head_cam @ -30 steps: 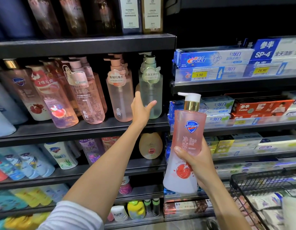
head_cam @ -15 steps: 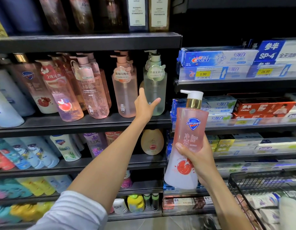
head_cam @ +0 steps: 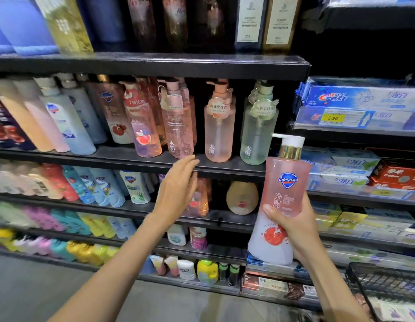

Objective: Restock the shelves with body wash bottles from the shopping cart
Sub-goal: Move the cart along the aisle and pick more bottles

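- Pink Safeguard bottle (head_cam: 286,194) w/ a white pump and gold collar is up in the air, upright, in front of the shelves on the right side.
- Right hand (head_cam: 295,231) grips it low down — thumb across the front, fingers wrapped round the back.
- Bottle's bottom part is white w/ a red fruit picture on it.
- Left hand (head_cam: 178,191) holds nothing. Fingers are straight and close together, reaching up toward the edge of the black shelf (head_cam: 132,159).
- Fingertips are just under a tall pink bottle (head_cam: 178,126) standing on that shelf; can't tell if they touch the shelf edge.
- Next to it stand a pale pink pump bottle (head_cam: 219,129) and a light green pump bottle (head_cam: 257,131), both upright, w/ a dark gap between the two pink ones.
- Further left on that shelf — another Safeguard bottle (head_cam: 115,112) w/ the same red fruit, then blue, pink and peach bottles leaning back.
- Lower shelves hold lots of small colored bottles, blurry.
- Right of the bottles are Crest toothpaste boxes (head_cam: 355,98) w/ a yellow price tag (head_cam: 332,117) reading 5.90.
- Black wire cart (head_cam: 374,280) sits at the bottom right corner, near the right arm.
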Demonstrator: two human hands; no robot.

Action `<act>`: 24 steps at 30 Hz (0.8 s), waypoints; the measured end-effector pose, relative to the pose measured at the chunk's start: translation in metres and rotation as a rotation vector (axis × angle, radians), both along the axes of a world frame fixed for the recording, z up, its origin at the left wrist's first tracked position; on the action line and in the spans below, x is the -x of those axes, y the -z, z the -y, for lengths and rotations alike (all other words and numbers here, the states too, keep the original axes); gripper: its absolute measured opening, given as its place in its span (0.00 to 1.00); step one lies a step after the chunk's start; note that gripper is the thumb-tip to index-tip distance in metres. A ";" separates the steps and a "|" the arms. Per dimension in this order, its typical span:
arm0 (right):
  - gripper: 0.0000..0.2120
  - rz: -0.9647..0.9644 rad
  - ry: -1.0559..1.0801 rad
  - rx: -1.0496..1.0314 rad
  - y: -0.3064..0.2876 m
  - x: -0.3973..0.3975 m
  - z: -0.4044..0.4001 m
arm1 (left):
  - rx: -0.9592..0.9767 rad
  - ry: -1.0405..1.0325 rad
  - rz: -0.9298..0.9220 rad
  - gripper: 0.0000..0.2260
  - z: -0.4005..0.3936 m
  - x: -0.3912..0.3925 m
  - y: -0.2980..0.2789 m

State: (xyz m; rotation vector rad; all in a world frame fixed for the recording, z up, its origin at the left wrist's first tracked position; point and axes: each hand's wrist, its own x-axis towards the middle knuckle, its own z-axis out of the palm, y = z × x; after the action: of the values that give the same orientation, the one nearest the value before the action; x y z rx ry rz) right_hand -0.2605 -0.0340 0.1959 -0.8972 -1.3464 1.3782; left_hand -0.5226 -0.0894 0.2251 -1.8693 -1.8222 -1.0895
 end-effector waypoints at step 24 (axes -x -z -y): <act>0.32 0.016 -0.167 -0.095 -0.023 0.225 0.068 | 0.126 -0.095 -0.420 0.16 0.132 0.240 0.024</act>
State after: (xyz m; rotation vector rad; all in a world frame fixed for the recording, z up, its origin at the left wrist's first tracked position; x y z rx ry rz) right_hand -0.4851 -0.1017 0.2193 -0.7479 -1.5140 1.4217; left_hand -0.7625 -0.2209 0.2011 -1.8825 -1.7388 -0.5080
